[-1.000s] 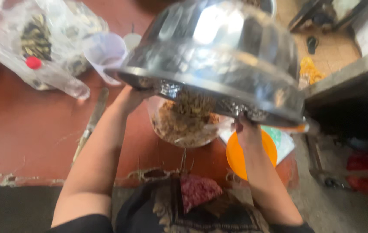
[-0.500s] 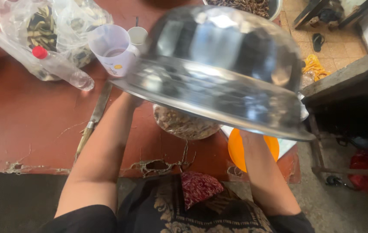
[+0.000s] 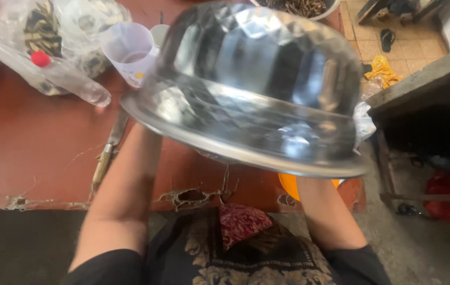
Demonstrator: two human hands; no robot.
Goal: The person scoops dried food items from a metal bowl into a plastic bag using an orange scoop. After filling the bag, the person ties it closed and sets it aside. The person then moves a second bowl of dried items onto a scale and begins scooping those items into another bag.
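Note:
A big shiny steel bowl [image 3: 256,89] is held upside down and tilted, close to the camera, above the red-brown table [image 3: 24,148]. Both of my hands are under its rim and hidden by it. Only my left forearm [image 3: 130,179] and my right forearm [image 3: 320,211] show, reaching up to the rim on either side. An orange round thing [image 3: 291,184] peeks out below the bowl's near edge, next to my right forearm.
A clear plastic cup [image 3: 130,53], crumpled plastic bags [image 3: 72,26] and a clear bottle with a red cap [image 3: 50,74] lie at the table's far left. A knife [image 3: 106,158] lies beside my left arm. A bowl of dark pieces [image 3: 299,6] sits at the top. A bench [image 3: 420,84] stands right.
The steel bowl has come up nearer the camera and tipped further over. It now hides the smaller bowl of brown mixture that showed beneath it a second ago.

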